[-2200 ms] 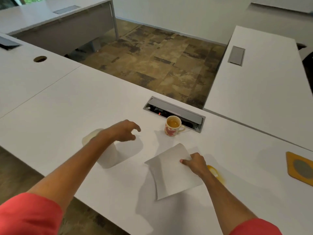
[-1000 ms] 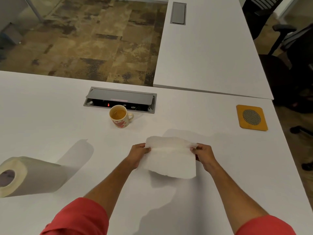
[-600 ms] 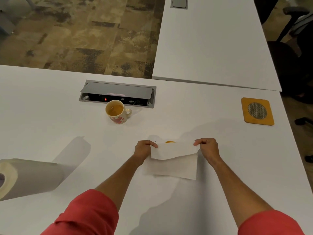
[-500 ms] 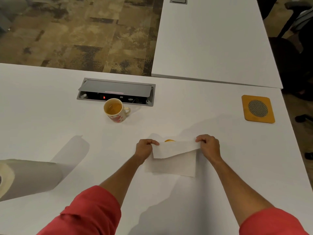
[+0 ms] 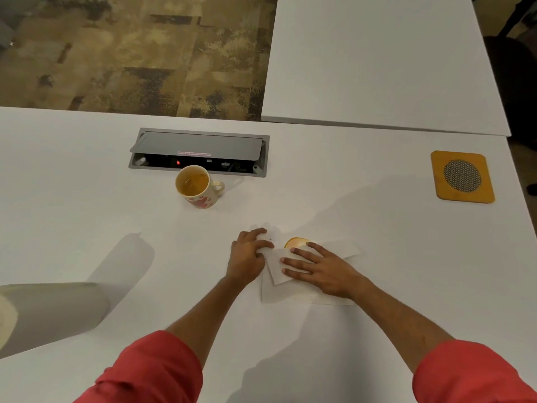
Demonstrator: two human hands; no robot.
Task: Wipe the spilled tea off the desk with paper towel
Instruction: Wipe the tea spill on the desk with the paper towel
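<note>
A folded white paper towel (image 5: 274, 273) lies flat on the white desk (image 5: 87, 216). My right hand (image 5: 319, 270) rests flat on top of it with fingers spread. My left hand (image 5: 248, 253) pinches the towel's left edge. A small amber puddle of spilled tea (image 5: 295, 242) shows just beyond the towel's far edge, touching it, next to my right fingertips. A tiny drop lies beside my left fingers.
A mug with red hearts (image 5: 197, 187), holding tea, stands in front of an open grey cable box (image 5: 200, 146). A paper towel roll (image 5: 49, 312) lies at the left edge. An orange coaster (image 5: 462, 177) sits far right. A second desk (image 5: 377, 59) adjoins behind.
The towel, held up by both hands and folded over, now lies flat on the desk. My right hand has let go of its corner and spread out on top.
</note>
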